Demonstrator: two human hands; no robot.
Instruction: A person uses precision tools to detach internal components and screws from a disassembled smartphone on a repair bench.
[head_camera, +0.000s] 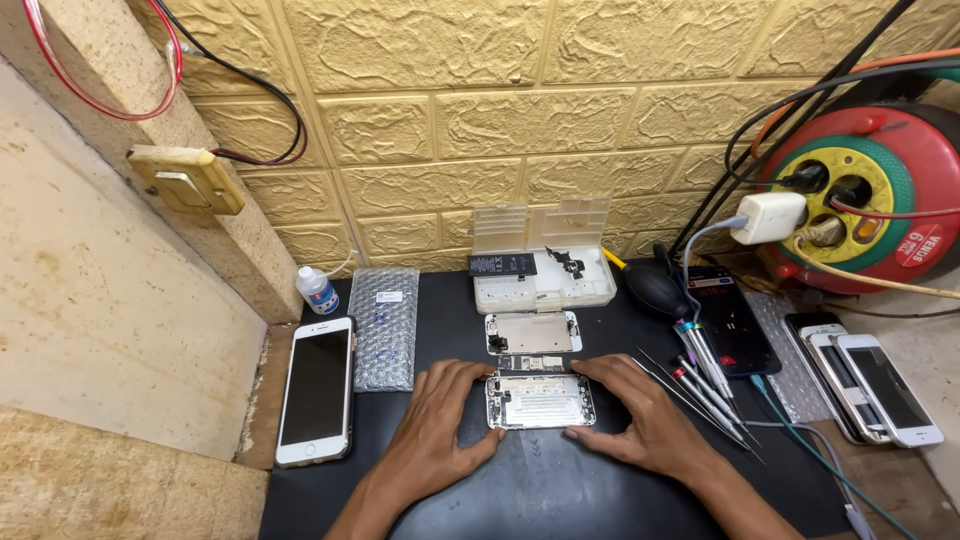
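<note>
An opened silver phone body (540, 401) lies on the black work mat (560, 490) with its insides showing. My left hand (435, 425) rests on the mat at its left side, fingertips touching its left edge. My right hand (645, 415) rests at its right side, fingers touching its top right corner. Neither hand grips it. Just behind it lies a detached phone screen panel (533, 333), back side up.
A white-framed phone (316, 390) and a bubble-wrap pouch (383, 325) lie at left. Several screwdrivers and tweezers (705, 390) lie at right, beside a dark phone (732, 320) and stacked phones (870, 385). Behind stand a clear parts tray (540, 262), black blower (655, 288), small bottle (317, 290) and red cable reel (865, 200).
</note>
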